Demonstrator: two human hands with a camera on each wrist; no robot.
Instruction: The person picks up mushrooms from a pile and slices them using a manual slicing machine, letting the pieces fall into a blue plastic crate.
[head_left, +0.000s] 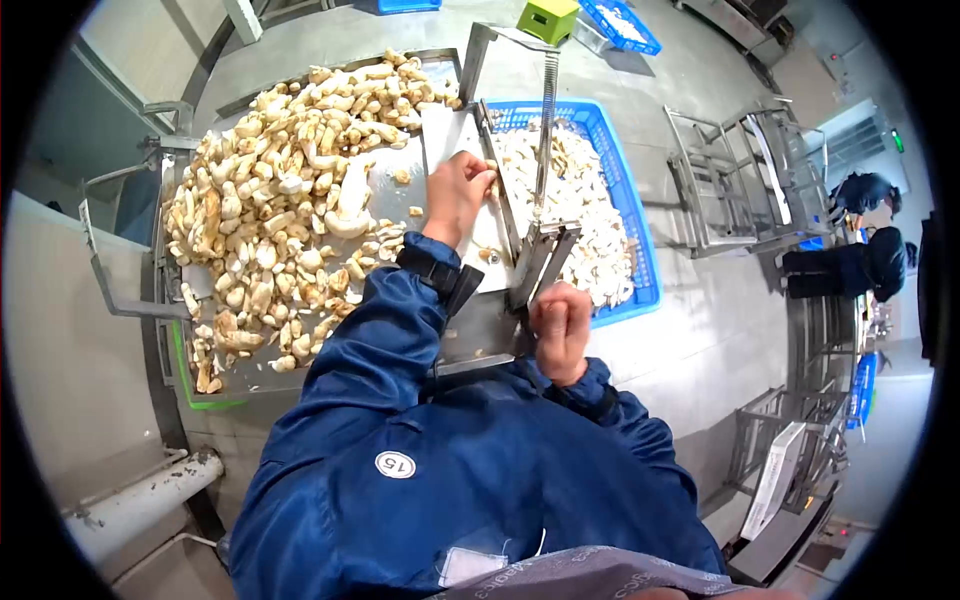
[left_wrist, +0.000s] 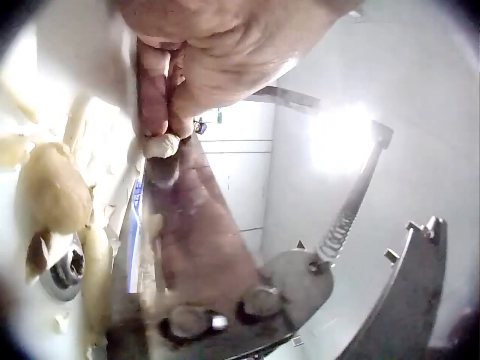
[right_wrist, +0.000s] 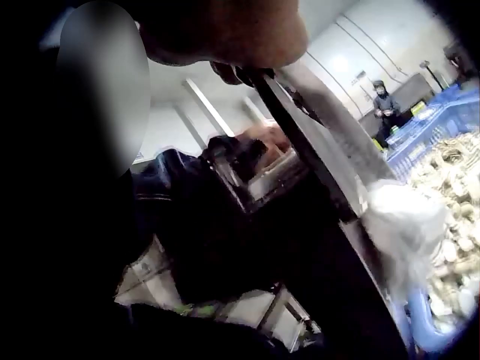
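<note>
One short, pale mushroom piece [left_wrist: 161,145] pinched beside the hinged blade [left_wrist: 202,225], your other hand on the lever [right_wrist: 319,154].
Feed the piece in small, even steps so the slices match, and draw your fingertips behind the cutting line before you press the lever; with so little left to hold, it would be wiser to give up the stub than chase one more slice. Your left hand [head_left: 458,195] reaches forward over the white board [head_left: 437,135], its thumb and fingertips closed on the piece, which largely hides in that grip from the head view. Your right hand [head_left: 562,325] sits lower and nearer your body, fingers curled, seemingly round the lever's near end. The mushroom heap [head_left: 280,190] lies to your left, the blue basket [head_left: 648,255] of pale pieces to your right.
</note>
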